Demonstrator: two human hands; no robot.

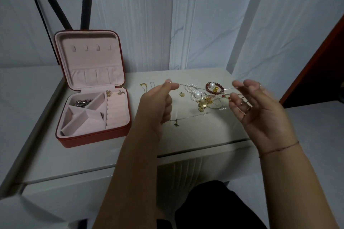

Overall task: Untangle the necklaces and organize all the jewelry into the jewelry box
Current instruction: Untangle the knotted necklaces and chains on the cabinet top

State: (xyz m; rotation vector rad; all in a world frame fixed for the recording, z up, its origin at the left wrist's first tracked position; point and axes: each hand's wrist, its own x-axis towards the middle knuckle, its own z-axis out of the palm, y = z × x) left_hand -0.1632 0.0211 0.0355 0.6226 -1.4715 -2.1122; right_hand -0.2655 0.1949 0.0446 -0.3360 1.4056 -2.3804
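Hands are raised over the tabletop [204, 135], roughly level with each other, with a thin chain [182, 85] strung between them. Left hand [160, 102]: thumb and forefinger pinch one end, other fingers curled under. Right hand [260, 106]: palm faces left, fingers spread and loosely bent. The chain reaches its fingertips, but whether it's pinched or just draped can't be told, too fine.

The chain's long axis runs left-right, about parallel to the tabletop's front edge. It passes above the jewelry pile [201, 96] (pearls, red beads, gold bits), which sits beyond and between the hands. Whether the chain is clear of the pile or snagged in it isn't readable.

Jewelry box [93, 136] stands open at the left of the tabletop, lid up, well apart from the pile. The left hand is the nearer one. Likely call: once the chain is free, the carry goes leftward, left hand leading and right hand managing slack.

A pendant necklace [176, 122] lies flat on the tabletop beside the left hand, separate from the pile.
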